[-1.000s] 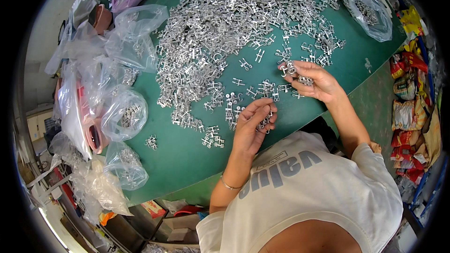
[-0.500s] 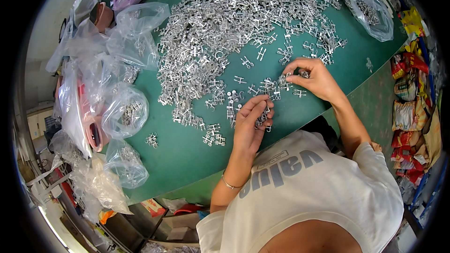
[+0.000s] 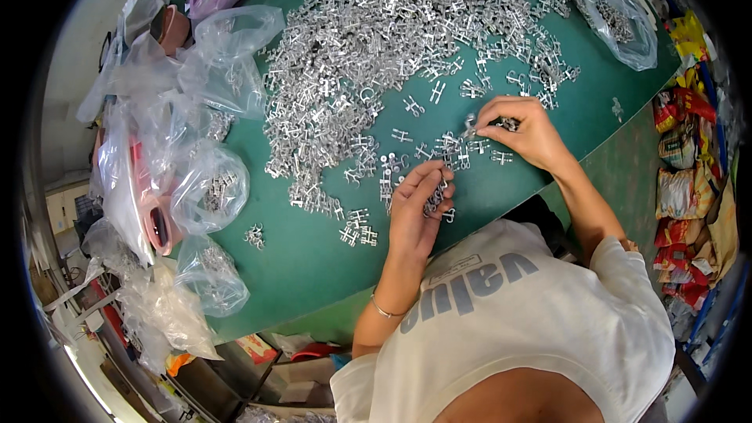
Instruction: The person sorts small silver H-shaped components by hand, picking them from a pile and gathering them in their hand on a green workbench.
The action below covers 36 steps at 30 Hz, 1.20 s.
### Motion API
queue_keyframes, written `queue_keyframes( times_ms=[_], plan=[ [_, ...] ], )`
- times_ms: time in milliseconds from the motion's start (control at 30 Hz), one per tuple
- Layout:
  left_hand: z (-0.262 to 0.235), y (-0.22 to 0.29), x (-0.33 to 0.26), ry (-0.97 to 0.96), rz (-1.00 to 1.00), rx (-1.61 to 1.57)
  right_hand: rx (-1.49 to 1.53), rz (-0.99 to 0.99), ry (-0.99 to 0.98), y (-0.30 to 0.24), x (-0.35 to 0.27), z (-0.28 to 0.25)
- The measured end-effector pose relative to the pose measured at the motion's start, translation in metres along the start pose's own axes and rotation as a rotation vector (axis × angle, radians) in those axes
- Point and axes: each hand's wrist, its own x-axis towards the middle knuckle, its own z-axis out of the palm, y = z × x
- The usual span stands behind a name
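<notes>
On the near side of the heap [image 3: 376,47], the left hand [image 3: 415,204] curls its fingers snugly around several metal clips [image 3: 434,200], guarding against spills, while the right hand [image 3: 523,130], farther right, pinches a blurred clip [image 3: 470,127] in its fingers, best held lightly to avoid snagging.

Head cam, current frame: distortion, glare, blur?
Head view: black fisheye rim at both sides, straight edges bowing near it; head view: whitish glare on the clear plastic bags left of the heaped small silver metal parts; head view: shiny silver metal piece at the bare right hand looks smeared, probably motion.
</notes>
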Motion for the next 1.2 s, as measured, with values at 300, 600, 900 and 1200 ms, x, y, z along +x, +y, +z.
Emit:
queue_keyframes(
  times_ms=[300,600,900,1200],
  plan=[
    [0.003,0.000,0.001,0.019,0.036,0.012,-0.353,0.131,0.208,0.003,0.003,-0.003],
    [0.003,0.001,0.001,0.029,0.057,0.024,0.031,0.302,0.109,0.007,0.016,-0.008],
    [0.004,0.001,0.000,0.067,0.058,0.037,-0.121,0.273,0.120,0.018,0.011,-0.006],
    [-0.013,0.007,-0.017,0.159,0.246,0.058,-0.292,-0.055,-0.092,-0.016,-0.005,0.029]
  ],
)
